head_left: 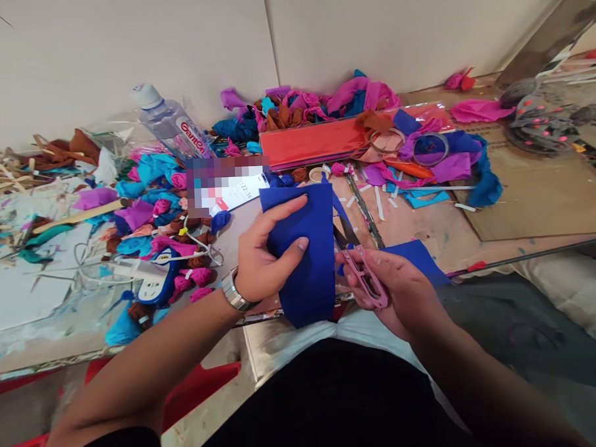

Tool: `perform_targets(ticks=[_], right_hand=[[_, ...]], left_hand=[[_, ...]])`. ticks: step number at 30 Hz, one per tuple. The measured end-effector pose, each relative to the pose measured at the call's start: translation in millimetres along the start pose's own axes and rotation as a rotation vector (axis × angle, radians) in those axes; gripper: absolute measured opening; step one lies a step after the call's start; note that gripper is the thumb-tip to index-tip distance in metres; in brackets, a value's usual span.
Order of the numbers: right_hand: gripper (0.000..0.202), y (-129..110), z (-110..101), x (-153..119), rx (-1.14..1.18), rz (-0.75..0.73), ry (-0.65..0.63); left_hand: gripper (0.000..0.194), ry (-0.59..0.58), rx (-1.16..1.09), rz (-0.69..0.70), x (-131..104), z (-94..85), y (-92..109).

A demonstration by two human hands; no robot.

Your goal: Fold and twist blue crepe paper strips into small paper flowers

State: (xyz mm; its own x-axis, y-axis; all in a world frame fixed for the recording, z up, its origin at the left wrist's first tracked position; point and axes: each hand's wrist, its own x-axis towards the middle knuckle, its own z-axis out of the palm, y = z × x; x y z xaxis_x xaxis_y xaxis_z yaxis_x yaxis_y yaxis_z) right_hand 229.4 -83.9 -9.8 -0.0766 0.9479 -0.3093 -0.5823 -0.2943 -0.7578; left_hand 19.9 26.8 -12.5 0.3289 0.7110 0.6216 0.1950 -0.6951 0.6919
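A dark blue sheet (307, 269), which looks like crepe paper, hangs over the table's front edge in front of my body. My left hand (267, 254) grips its left side, with thumb and forefinger stretched across its face. Just right of the sheet, my right hand (394, 285) is closed around pink-handled scissors (372, 287). Their grey blades point up and away, close to the sheet's right edge, and are partly hidden. Another blue piece (418, 261) lies on the table behind my right hand.
Coloured paper scraps cover the left side around a blue-and-white power strip (155, 282) with cables. A water bottle (175, 127) and lit phone (242, 191) are farther back. Red sheets (309, 146), tape rolls (430, 149) and cardboard (538, 200) lie at back and right.
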Motion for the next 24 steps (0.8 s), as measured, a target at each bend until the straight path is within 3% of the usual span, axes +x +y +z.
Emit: perform_targets(ticks=[6, 12, 19, 24], right_hand=[[0.034, -2, 4, 2, -0.015, -0.055, -0.007], [0.031, 1, 2, 5, -0.193, -0.177, 0.007], [0.035, 4, 3, 4, -0.186, -0.196, 0.025], [0.035, 5, 8, 8, -0.193, -0.197, -0.039]], left_hand=[[0.043, -0.020, -0.031, -0.011, -1, 4.1, 3], [0.048, -0.026, -0.025, -0.021, -2, 3.7, 2], [0.048, -0.052, 0.007, -0.044, -3, 3.2, 2], [0.047, -0.074, 0.042, -0.023, -5, 4.2, 2]])
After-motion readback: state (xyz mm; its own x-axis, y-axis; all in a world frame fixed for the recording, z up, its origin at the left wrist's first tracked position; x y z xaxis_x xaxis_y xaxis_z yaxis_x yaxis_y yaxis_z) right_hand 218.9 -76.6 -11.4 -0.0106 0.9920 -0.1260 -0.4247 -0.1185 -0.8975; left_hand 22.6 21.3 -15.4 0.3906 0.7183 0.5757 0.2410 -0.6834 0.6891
